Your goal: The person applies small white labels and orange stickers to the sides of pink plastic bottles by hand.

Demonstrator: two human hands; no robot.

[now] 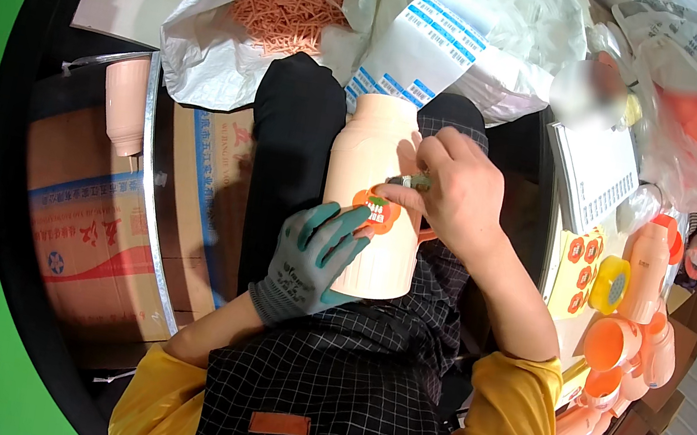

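Observation:
A peach-coloured thermos jug (367, 151) lies along my lap, its neck pointing away from me and its handle on the right. On its side is a round orange-red sticker (382, 214) with a green and white design. My left hand (310, 253), in a grey and teal glove, grips the jug from the left, fingertips at the sticker's edge. Just above the sticker, my bare right hand (464, 191) pinches a small dark-and-green stick-like tool (411, 182) against the jug. My fingers hide part of the tool, so its exact kind is unclear.
White sacks hold peach strips (295, 15) and clear plastic rings (530, 13). A label sheet (424, 41) hangs between them. At right are a sticker sheet (576, 274), yellow tape (610, 284) and several orange jug parts (611, 343). Cartons (100, 241) and a peach cup (125, 102) stand left.

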